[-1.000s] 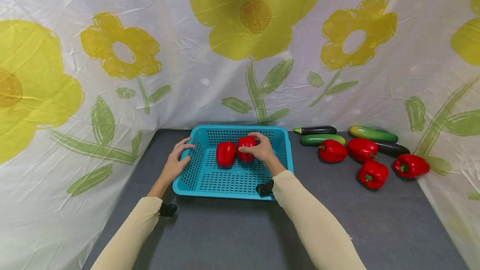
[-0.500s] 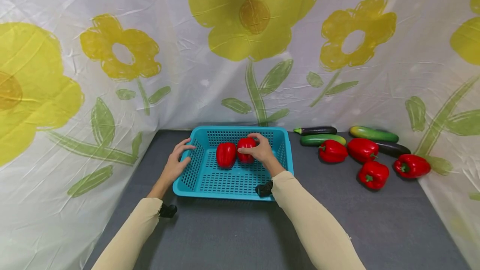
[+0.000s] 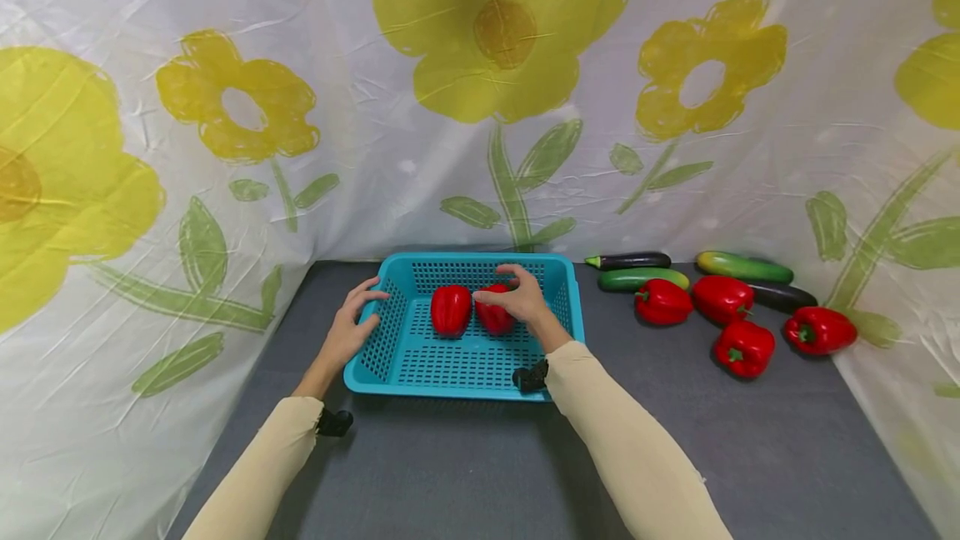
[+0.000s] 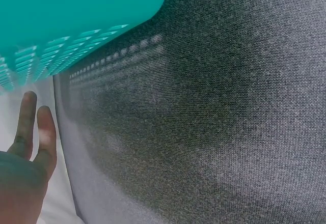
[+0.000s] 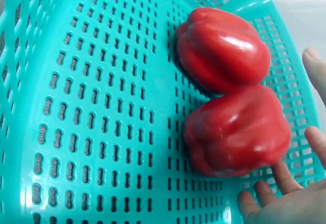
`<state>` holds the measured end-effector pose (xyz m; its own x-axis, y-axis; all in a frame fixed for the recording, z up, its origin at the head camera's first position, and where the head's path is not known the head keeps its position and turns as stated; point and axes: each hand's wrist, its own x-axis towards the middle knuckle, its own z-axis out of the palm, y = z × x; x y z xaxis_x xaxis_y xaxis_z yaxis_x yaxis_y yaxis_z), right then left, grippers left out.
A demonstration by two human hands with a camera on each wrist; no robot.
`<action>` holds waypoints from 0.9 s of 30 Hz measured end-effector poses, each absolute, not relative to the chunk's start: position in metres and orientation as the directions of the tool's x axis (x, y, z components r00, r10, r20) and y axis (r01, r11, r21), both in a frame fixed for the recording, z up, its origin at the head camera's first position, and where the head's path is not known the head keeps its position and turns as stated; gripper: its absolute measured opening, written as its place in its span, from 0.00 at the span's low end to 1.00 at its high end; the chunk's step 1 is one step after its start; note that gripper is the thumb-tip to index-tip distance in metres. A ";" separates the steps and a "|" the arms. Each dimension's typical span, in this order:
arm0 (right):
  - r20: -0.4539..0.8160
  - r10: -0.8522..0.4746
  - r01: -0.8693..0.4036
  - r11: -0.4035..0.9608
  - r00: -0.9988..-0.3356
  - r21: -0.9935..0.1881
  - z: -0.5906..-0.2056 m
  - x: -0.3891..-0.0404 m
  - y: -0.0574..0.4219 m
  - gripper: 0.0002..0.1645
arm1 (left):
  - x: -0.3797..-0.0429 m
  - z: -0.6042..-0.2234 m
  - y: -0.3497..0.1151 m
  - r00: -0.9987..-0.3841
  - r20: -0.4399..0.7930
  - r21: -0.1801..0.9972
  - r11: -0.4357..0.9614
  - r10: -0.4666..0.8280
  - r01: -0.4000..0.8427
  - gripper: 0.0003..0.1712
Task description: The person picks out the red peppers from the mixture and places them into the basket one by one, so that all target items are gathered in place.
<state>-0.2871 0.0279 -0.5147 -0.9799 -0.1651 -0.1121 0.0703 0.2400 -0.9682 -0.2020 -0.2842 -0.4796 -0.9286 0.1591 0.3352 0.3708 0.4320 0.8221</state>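
Note:
A blue plastic basket [image 3: 457,392] with perforated walls stands on the table. Two red bell peppers lie in it side by side: a left pepper [image 3: 452,311] and a right pepper [image 3: 497,322]. Over the right pepper is my right hand [image 3: 522,300], thumb and fingers spread apart; in the right wrist view one fingertip [image 5: 283,175] is right at the pepper's edge. At the basket's left rim my left hand [image 3: 351,330] has its fingers loosely spread. Two of its fingers [image 4: 47,132] show straight beside the outer wall in the left wrist view.
Right of the basket lie several more red bell peppers [image 3: 744,348]. Behind them are a cucumber [image 3: 643,279], a yellow-green cucumber-like vegetable [image 3: 742,266] and two dark eggplants [image 3: 628,261]. A flower-printed curtain [image 3: 360,190] hangs along the back and sides of the grey table [image 3: 450,465].
The right pepper has settled lower in the basket, and my right hand has let go of it, its fingers spreading. My left hand keeps its place at the rim.

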 end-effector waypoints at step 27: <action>-0.033 -0.253 0.007 0.104 -0.967 -0.995 -0.448 -0.274 0.063 0.34 | -0.201 -0.478 -0.283 -0.924 0.345 0.815 0.436 0.163 0.381 0.20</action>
